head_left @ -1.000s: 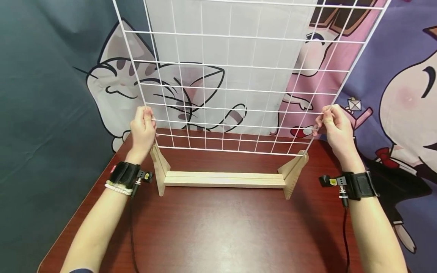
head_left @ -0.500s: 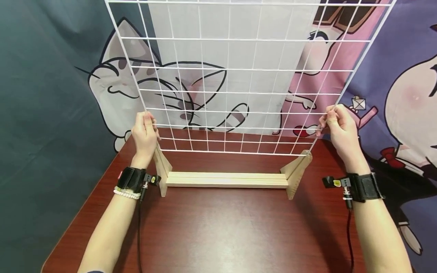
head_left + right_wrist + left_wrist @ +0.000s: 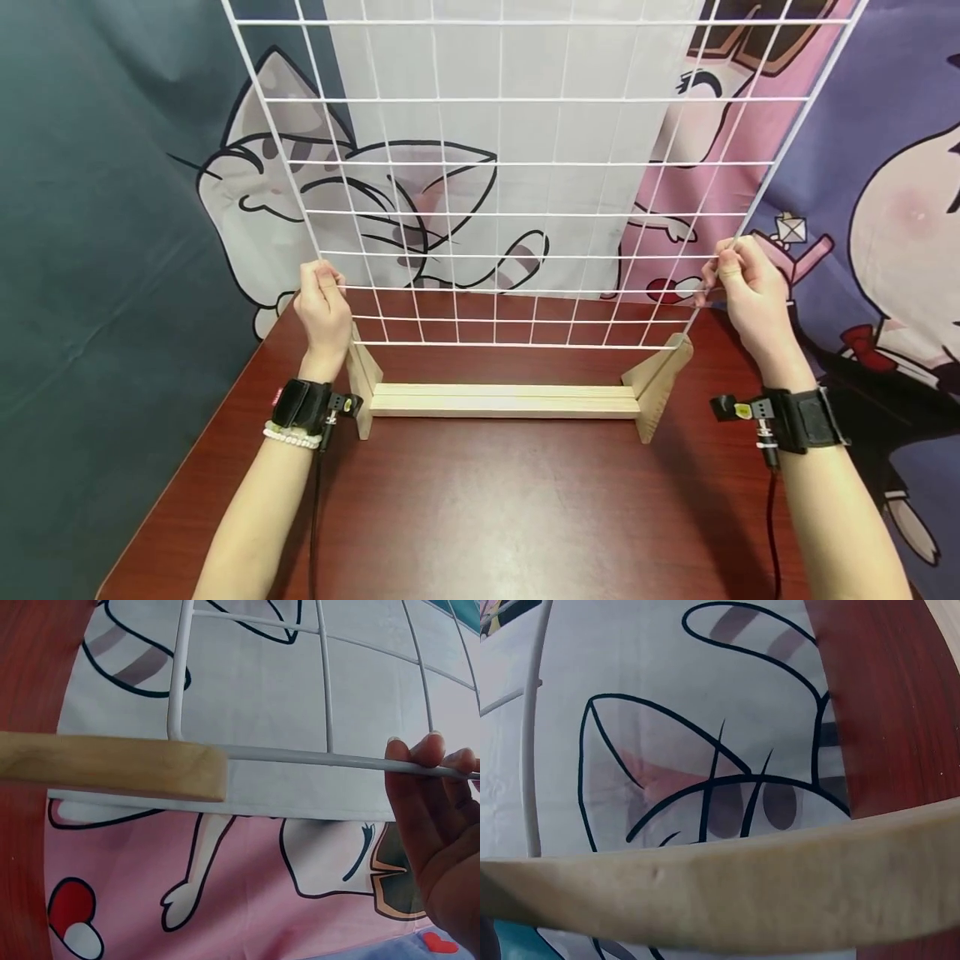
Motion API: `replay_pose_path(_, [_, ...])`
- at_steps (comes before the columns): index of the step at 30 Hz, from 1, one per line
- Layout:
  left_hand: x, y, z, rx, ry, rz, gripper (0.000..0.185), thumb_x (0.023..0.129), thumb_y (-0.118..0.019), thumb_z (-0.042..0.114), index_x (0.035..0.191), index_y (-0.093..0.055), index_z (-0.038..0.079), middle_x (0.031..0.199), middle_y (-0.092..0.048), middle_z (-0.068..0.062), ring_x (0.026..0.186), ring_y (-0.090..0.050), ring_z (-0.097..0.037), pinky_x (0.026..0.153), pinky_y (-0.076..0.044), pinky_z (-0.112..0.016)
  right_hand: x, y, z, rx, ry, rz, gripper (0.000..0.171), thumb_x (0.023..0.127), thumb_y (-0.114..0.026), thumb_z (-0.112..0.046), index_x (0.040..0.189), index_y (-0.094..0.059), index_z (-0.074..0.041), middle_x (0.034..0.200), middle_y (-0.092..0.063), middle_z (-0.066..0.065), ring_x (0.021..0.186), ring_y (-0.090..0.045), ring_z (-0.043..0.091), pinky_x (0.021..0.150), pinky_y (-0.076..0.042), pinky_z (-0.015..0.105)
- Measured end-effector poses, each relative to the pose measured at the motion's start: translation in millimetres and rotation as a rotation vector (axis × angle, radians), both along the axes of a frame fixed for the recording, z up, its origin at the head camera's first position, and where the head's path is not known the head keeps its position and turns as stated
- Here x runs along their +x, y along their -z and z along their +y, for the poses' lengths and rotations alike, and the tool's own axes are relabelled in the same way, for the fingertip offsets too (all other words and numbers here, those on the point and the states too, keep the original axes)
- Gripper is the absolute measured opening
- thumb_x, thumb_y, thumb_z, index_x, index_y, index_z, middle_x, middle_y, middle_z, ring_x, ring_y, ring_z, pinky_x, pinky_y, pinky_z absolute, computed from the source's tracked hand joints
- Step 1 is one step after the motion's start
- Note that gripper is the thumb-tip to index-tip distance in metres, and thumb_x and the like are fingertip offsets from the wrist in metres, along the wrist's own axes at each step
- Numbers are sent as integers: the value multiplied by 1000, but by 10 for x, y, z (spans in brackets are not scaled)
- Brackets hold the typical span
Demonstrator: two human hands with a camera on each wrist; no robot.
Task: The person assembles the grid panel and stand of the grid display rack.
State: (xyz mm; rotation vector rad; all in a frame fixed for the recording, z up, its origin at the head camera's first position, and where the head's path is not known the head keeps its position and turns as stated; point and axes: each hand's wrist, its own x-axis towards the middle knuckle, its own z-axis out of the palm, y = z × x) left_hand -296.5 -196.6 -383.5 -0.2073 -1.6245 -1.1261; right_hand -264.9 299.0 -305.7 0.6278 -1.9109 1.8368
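Left hand [image 3: 325, 312] and right hand [image 3: 747, 293] each grip a side edge of the white wire grid panel [image 3: 501, 99], likely to keep it level near the top of the wooden stand [image 3: 506, 402]; contact there is unclear.

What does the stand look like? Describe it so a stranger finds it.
Start at the red-brown table, then look below the white grid. The stand sits there, a bar between two end pieces. Unlike the grid, it is solid pale wood.
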Motion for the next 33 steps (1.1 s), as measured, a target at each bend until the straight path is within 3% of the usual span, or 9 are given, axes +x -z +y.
replay_pose_path(6, [-8, 31, 4, -7, 32, -10, 23, 102, -41, 2, 86, -50, -12, 68, -55, -27, 61, -47, 6, 57, -35, -5, -12, 79, 21, -44, -15, 9, 12, 99, -49, -15, 95, -52, -5, 70, -52, 6, 54, -59, 11, 51, -54, 19])
replay_pose_path(9, [54, 52, 13, 27, 69, -42, 24, 102, -40, 2, 87, -49, -14, 65, -56, -7, 55, -46, 11, 50, -37, -5, -2, 93, 9, -41, -17, 12, 11, 99, -49, -15, 95, -52, -5, 71, -51, 6, 58, -58, 11, 52, -55, 19])
replay_pose_path(13, [88, 71, 3, 74, 128, -67, 27, 104, -38, 6, 89, -48, -14, 69, -54, 5, 45, -44, 10, 41, -37, -6, -6, 54, -39, -31, 24, 12, 13, 99, -49, -17, 93, -51, -6, 71, -49, 6, 58, -56, 12, 51, -54, 19])
replay_pose_path(16, [53, 88, -4, 79, 145, -60, 29, 104, -38, 8, 89, -47, -14, 68, -53, -5, 42, -43, 9, 39, -37, -8, -26, 53, -56, -58, 42, 12, 15, 99, -50, -19, 93, -51, -6, 71, -50, 5, 56, -56, 12, 50, -53, 19])
replay_pose_path(22, [40, 96, -2, 49, 60, -36, 25, 102, -41, 4, 87, -48, -14, 64, -50, 1, 44, -39, 14, 44, -34, -7, -47, 181, -76, -136, -19, 2, 14, 99, -48, -18, 95, -51, -4, 71, -50, 6, 54, -57, 14, 50, -54, 23])
replay_pose_path(29, [26, 80, 5, 64, -35, -1, 24, 101, -45, 4, 84, -52, -12, 65, -47, 22, 49, -40, 15, 53, -33, -7, -51, 272, -66, -159, -63, 4, 10, 99, -49, -15, 99, -52, -5, 75, -52, 7, 57, -60, 15, 54, -56, 22])
replay_pose_path(31, [17, 82, 24, 64, -42, 1, 24, 101, -45, 4, 83, -52, -11, 64, -49, 20, 52, -41, 15, 54, -34, -7, -34, 296, -41, -158, -66, -1, 5, 99, -51, -9, 101, -52, -6, 79, -55, 6, 59, -62, 15, 56, -56, 22])
replay_pose_path(33, [7, 89, 50, 67, -39, 4, 24, 100, -46, 4, 83, -53, -11, 61, -52, 10, 55, -43, 16, 56, -35, -7, -10, 342, -12, -154, -71, -10, 7, 98, -51, -2, 103, -53, -6, 82, -58, 4, 61, -64, 15, 58, -55, 20])
